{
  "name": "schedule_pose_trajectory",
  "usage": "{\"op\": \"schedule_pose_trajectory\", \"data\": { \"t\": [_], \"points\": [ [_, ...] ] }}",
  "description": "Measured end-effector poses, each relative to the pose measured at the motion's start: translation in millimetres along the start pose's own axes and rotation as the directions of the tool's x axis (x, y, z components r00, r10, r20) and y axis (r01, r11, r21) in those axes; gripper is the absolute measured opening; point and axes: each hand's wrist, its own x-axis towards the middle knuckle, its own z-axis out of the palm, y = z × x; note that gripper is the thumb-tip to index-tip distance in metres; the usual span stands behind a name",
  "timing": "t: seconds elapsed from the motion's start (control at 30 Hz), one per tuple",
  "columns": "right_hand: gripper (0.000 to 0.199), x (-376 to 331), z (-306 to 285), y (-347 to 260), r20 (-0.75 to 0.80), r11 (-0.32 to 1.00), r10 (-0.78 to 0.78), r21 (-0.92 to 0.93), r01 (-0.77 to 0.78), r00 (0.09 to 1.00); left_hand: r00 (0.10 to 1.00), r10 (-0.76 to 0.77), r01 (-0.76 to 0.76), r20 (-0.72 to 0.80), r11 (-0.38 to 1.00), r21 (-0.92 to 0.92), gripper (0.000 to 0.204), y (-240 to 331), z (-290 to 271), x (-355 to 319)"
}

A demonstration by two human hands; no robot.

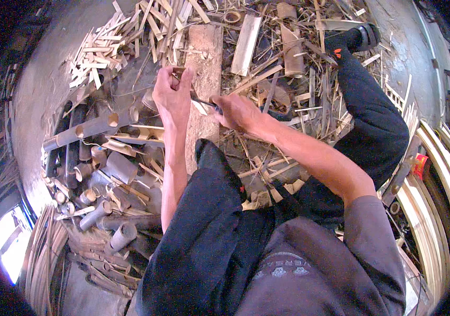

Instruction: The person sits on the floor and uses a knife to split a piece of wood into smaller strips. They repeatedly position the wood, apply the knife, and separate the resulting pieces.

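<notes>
One bare left hand (pixel 172 97) is pinched shut on a small brown piece (pixel 178 70), kinda too tiny to make out, up by the left edge of a long, rough, light-brown wooden plank (pixel 205 45). The right hand (pixel 238 111) is wrapped round a slim dark blade-like tool (pixel 199 99) pointing roughly at 10 o'clock. Going out from the hands: a messy heap of short pale split sticks (pixel 98 58) at 10, a pale flat bamboo slat (pixel 246 45) at 1, grey-brown bamboo tubes (pixel 121 167) at 8, and way out at 4, long cream curved strips (pixel 419 210).
</notes>
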Motion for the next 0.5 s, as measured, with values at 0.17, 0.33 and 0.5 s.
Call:
{"op": "schedule_pose_trajectory", "data": {
  "t": [0.17,0.33,0.5],
  "points": [
    [0.021,6.8,13.9,12.9,0.055,0.999,0.016,-0.040,-0.014,0.998,0.997,0.082,-0.082,0.006,0.997,0.008,0.028,-3.5,4.7,3.4],
    [0.019,-1.4,12.7,9.8,0.036,0.994,-0.014,-0.110,0.018,0.999,0.998,0.055,-0.054,-0.024,0.997,0.051,0.025,-2.6,-1.3,-11.0],
    [0.020,0.3,29.0,20.4,0.098,1.000,0.010,-0.016,-0.008,0.995,0.997,0.074,-0.075,0.005,0.996,0.049,0.026,-3.7,-9.2,-16.8]
  ]
}}
